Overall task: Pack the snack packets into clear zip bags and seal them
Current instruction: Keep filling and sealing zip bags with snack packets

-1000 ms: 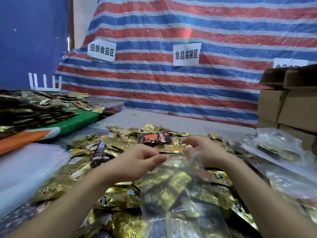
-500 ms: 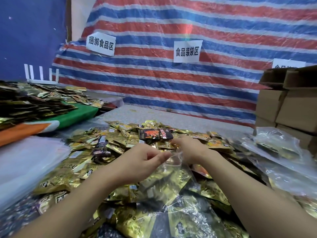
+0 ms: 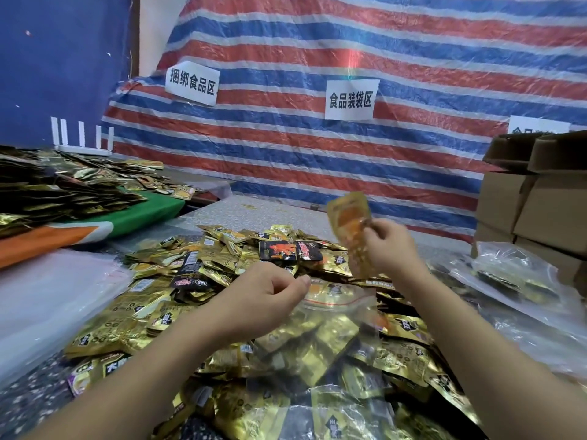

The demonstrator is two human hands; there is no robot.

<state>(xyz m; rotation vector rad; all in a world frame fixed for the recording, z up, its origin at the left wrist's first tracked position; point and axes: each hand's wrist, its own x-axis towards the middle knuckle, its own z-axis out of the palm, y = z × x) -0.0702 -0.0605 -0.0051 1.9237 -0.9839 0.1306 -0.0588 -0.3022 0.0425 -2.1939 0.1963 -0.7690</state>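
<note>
right hand (image 3: pixel 389 249): grips gold packet (image 3: pixel 349 223), raised | left hand (image 3: pixel 263 300): pinches clear zip bag (image 3: pixel 320 338) mouth | packet pile (image 3: pixel 197 268): beyond left hand on surface (image 3: pixel 28 398)

Left paper sign (image 3: pixel 192 83) on the striped tarpaulin (image 3: pixel 413 68): "捆绑食品区". Middle paper sign (image 3: pixel 351 100): "食品装袋区". Far-right sign (image 3: pixel 536 126): cut off, unreadable. Print on the snack packets (image 3: pixel 222 258): too blurred to read.
</note>
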